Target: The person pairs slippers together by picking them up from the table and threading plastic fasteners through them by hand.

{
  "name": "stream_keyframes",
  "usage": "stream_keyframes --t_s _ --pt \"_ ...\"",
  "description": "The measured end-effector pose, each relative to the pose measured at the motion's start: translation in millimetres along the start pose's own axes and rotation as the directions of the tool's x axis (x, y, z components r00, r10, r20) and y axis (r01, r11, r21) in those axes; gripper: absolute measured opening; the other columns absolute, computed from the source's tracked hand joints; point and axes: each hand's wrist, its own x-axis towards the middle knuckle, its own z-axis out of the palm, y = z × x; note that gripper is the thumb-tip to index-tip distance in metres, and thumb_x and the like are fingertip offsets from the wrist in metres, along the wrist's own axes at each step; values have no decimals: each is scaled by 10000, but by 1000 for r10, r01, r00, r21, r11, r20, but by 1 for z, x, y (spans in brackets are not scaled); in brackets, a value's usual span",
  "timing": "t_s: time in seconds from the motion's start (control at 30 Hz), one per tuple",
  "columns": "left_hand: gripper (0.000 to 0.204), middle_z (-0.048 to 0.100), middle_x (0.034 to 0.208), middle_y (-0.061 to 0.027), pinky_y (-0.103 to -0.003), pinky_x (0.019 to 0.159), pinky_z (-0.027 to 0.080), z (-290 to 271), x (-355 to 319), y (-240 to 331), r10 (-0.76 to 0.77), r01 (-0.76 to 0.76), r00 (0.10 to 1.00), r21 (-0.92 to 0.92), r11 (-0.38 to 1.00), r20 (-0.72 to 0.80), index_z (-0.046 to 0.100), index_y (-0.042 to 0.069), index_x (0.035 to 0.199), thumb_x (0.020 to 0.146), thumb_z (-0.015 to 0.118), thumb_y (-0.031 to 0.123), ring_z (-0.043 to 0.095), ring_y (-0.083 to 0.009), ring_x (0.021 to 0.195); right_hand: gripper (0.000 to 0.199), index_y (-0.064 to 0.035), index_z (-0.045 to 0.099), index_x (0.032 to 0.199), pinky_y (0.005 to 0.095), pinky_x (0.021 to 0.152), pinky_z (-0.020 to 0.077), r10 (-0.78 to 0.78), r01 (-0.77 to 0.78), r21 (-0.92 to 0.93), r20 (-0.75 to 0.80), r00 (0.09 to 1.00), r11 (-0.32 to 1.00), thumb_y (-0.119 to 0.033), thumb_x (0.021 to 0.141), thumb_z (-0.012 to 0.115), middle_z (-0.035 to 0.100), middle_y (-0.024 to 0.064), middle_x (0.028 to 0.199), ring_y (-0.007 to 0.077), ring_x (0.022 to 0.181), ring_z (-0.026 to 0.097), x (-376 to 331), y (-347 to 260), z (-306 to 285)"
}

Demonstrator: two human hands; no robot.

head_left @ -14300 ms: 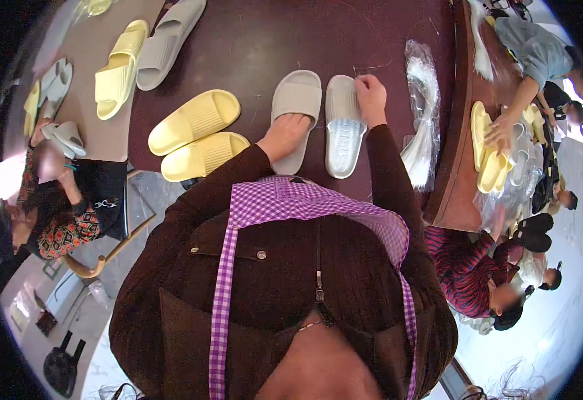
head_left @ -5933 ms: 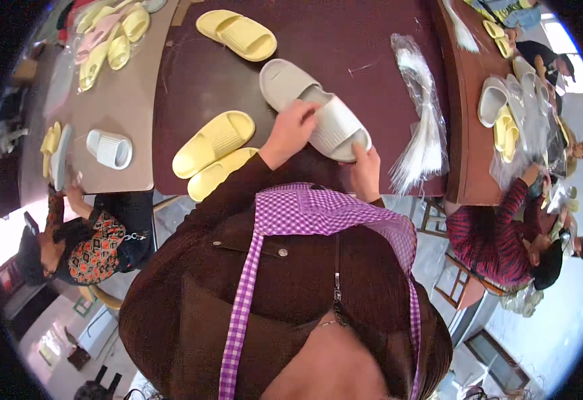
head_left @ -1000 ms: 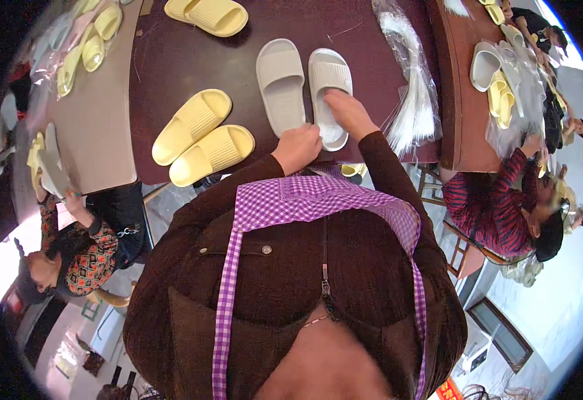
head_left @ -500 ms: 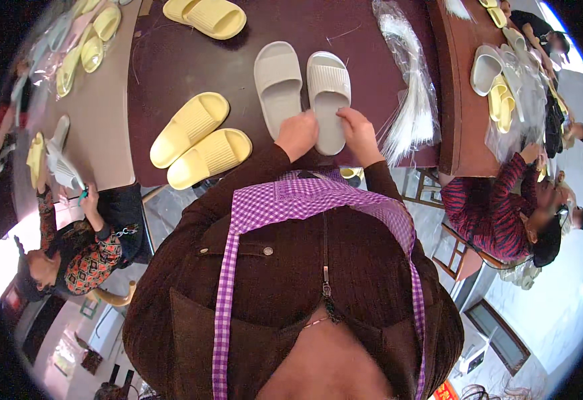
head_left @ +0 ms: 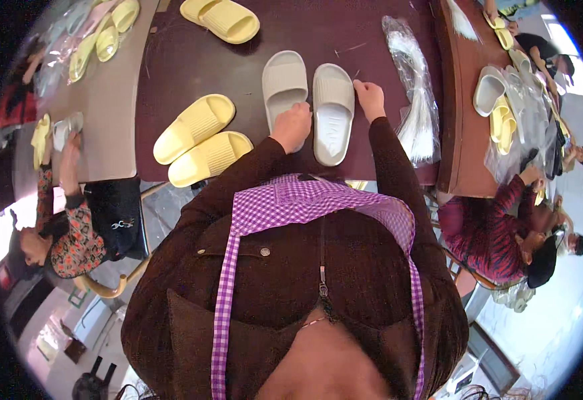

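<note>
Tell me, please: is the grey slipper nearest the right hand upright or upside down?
Upright: the grey slipper has its ribbed strap and pale insole facing up.

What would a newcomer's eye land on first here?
Probably the two gray slippers near the middle of the picture's upper half, with the left hand over the left one's footbed and the right hand beside the right one's strap. Next, the bright yellow pair to their left and the plastic-sleeved bundle of white strands to their right. The purple checked apron stands out below them.
</note>
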Motion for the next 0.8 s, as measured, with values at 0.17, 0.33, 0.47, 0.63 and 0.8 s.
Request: stream_keyframes --t_s 0.17,0.33,0.47,0.63,0.8 --pt "112 570 804 -185 -466 640 463 2 1 -14 76 -75 995 13 997 -61 500 13 837 826 486 124 582 -369 726 327 12 669 745 338 632 464 23 -23 49 -6 1000 999 -312 733 624 640 147 672 233 648 631 23 4 16" --pt "133 558 846 -188 -457 680 453 4 2 -24 185 -185 982 -3 983 40 510 12 855 836 509 144 559 -377 789 264 5 668 758 337 634 466 -96 104 98 -78 992 990 -254 718 629 643 144 690 227 664 630 33 5 24" --pt "132 548 831 -181 -452 683 449 5 2 -24 170 -169 985 -39 985 35 509 8 861 828 522 136 552 -375 774 216 -2 662 792 332 643 471 -147 160 141 -99 984 977 -204 732 616 646 129 709 220 684 631 35 -6 20" --pt "137 542 839 -184 -451 685 446 0 8 -25 151 -150 988 -67 986 19 506 5 865 822 528 133 547 -379 773 165 -29 647 821 363 680 474 -295 295 290 -43 954 911 -170 759 588 645 123 791 273 739 618 35 -56 11" --pt "132 545 845 -189 -450 687 446 -1 11 -29 157 -153 987 -75 985 38 503 5 873 821 521 126 546 -380 788 147 -25 604 891 328 756 460 -684 628 311 117 720 714 -125 790 563 636 120 923 243 844 600 47 -92 21"
